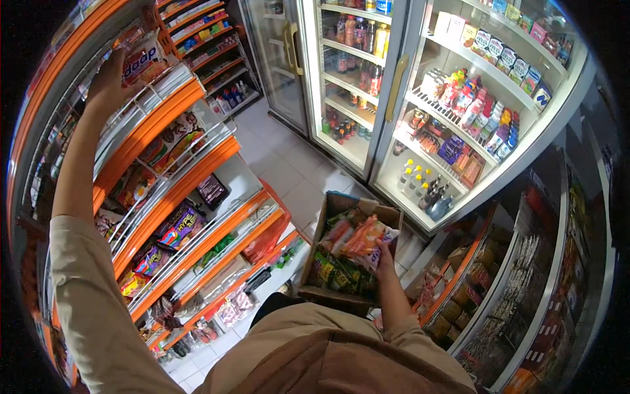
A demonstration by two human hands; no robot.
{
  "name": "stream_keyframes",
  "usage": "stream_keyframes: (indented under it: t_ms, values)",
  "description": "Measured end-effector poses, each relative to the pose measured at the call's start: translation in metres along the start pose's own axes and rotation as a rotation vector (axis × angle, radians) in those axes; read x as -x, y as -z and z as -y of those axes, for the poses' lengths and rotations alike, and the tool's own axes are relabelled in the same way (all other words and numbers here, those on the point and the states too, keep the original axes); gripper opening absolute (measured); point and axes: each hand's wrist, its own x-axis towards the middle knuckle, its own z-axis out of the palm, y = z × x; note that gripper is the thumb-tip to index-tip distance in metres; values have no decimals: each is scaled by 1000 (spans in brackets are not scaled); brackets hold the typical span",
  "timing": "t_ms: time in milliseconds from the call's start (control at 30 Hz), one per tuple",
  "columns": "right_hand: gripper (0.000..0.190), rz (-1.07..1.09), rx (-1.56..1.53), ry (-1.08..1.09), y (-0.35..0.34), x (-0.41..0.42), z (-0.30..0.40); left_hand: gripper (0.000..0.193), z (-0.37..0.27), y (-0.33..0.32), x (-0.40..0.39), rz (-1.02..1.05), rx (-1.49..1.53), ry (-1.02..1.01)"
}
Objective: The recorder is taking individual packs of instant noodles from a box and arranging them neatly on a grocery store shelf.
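My left hand (107, 79) reaches up to the top shelf at the upper left. It grips the left side of a Sedaap instant noodle packet (145, 59), which stands behind a wire guard. My right hand (386, 258) holds an orange and white noodle packet (366, 239) by its lower right end, over an open cardboard box (312, 246). Green and yellow packets (337, 273) lie inside the box, beside other packets partly covered by the held one. The box is in front of my body; what supports it is hidden.
Orange-edged shelves (192, 182) carry snack packets on the left. Glass-door refrigerators (393, 83) with bottles and cartons stand ahead. More stocked shelves (462, 290) line the right. A tiled floor (275, 143) runs between them.
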Motion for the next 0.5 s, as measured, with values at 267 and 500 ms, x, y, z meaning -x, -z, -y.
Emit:
stream_keyframes:
  t_ms: [267, 500]
  values:
    - [42, -40, 242, -53, 39, -56, -34, 86, -9, 6, 4, 30, -38, 100]
    - [63, -178, 775, 384, 13, -33, -46, 69, -17, 13, 5, 105, 60, 69]
